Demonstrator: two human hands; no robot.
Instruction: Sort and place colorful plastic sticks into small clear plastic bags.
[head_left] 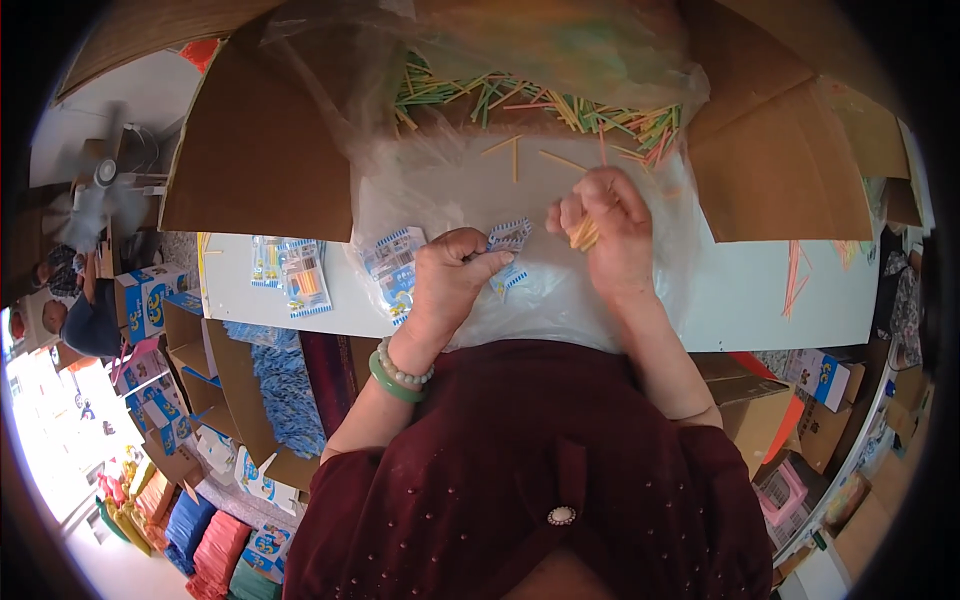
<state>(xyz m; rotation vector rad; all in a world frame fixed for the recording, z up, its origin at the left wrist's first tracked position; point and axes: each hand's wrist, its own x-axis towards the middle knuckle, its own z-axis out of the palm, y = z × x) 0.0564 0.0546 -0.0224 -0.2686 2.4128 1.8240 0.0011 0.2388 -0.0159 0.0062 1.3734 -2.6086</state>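
Observation:
My left hand (448, 282), with a beaded bracelet and a green bangle at the wrist, pinches a small blue-and-white striped packet (510, 236). To its right, my right hand (620, 235) is raised with curled fingers around a few thin yellow-orange sticks (584, 234). The two hands are apart, over a clear plastic sheet (545, 300). Beside my left hand lies a printed packet (392, 262). Beyond my hands, several loose sticks (515, 160) lie on the plastic, below a heap of green, yellow and pink sticks (640, 122).
An open cardboard box (270, 150) spreads its flaps over the white table (740, 300). Filled packets (305, 278) lie at the left, pink sticks (795, 280) at the right. A carton of blue packets (287, 395) stands below the table's left edge. Another person (92, 315) is at far left.

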